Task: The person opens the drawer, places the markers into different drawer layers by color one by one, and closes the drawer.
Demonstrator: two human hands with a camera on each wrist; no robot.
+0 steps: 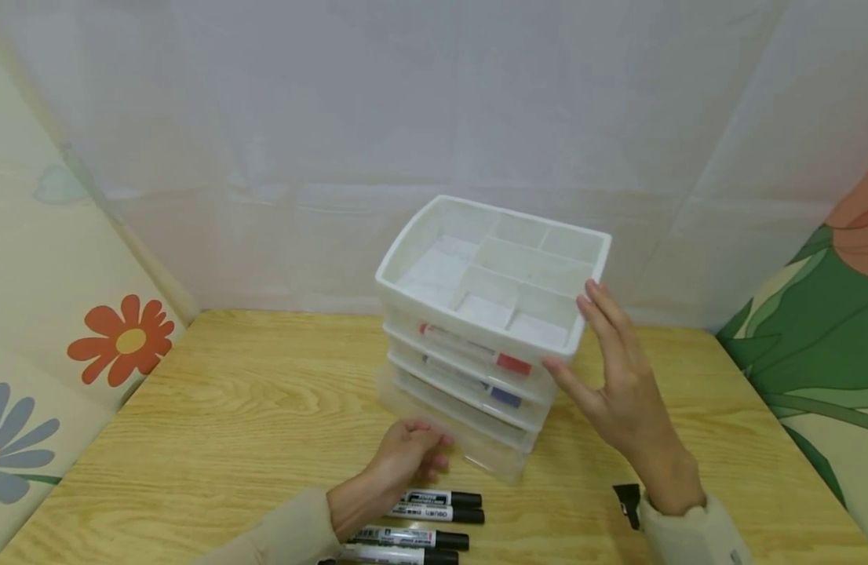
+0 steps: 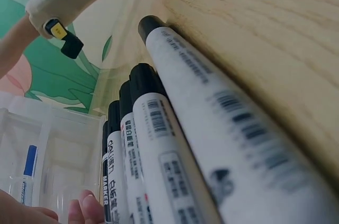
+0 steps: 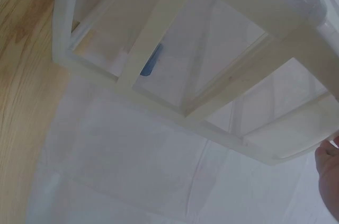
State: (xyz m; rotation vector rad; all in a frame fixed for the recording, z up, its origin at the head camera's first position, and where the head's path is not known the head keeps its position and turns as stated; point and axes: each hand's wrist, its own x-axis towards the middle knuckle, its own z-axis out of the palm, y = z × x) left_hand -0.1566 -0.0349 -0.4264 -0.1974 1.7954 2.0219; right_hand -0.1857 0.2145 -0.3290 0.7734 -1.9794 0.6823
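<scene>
A white plastic drawer organizer (image 1: 479,282) with a divided top tray stands angled on the table. Its bottom drawer (image 1: 501,461) juts forward a little. At that drawer's front edge is my left hand (image 1: 406,455), fingers curled, seeming to grip the edge; the exact contact is partly hidden. My right hand (image 1: 621,377) rests on the top tray's right side with fingers fairly straight. Through the drawer fronts show a red marker (image 1: 513,363) and a blue marker (image 1: 505,397). Several black-capped white markers (image 2: 159,128) lie below and beside my left hand.
The wooden table (image 1: 250,408) runs back to a pale sheet-covered wall (image 1: 300,157). Flower-printed panels (image 1: 130,341) flank it on both sides. A small black piece (image 1: 628,502) sits by the right sleeve.
</scene>
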